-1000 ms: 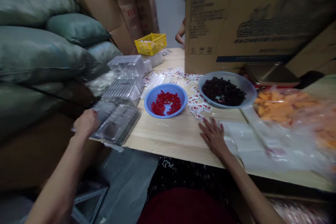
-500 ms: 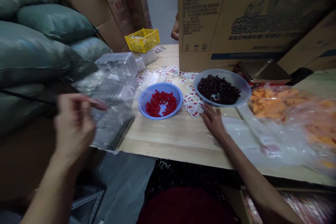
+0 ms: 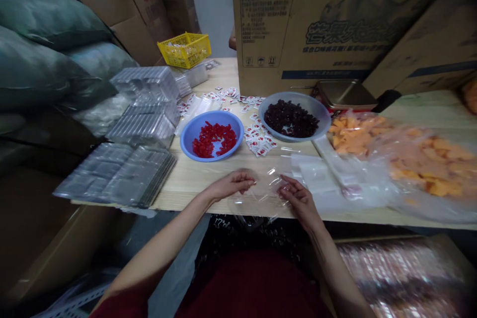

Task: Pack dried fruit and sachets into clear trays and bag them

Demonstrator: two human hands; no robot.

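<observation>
In front of me, at the table's near edge, is a thin clear plastic tray (image 3: 263, 201), see-through and hard to outline. My left hand (image 3: 236, 183) has its fingers pinched at the tray's left side. On the opposite side, my right hand (image 3: 298, 198) grips the tray between thumb and fingers. Just beyond, a blue bowl (image 3: 186, 146) contains red candy-like pieces (image 3: 214, 140). A pale grey-blue bowl (image 3: 325, 121) with dark brown pieces (image 3: 290, 118) stands to its right. Small white-and-red packets (image 3: 260, 140) lie loose between and behind the bowls.
Stacked clear trays (image 3: 143, 121) and flat lids (image 3: 119, 174) stand at left, beneath a yellow basket (image 3: 186, 49). Bags of orange pieces (image 3: 428, 159) lie at right, near a scale (image 3: 346, 94). A large carton (image 3: 298, 20) blocks the back; part of another person's arm (image 3: 233, 39) shows beside it.
My left hand has come from above the tray stacks at left to the middle. My right hand has left the packets and moved nearer. A clear tray is now between both hands.
</observation>
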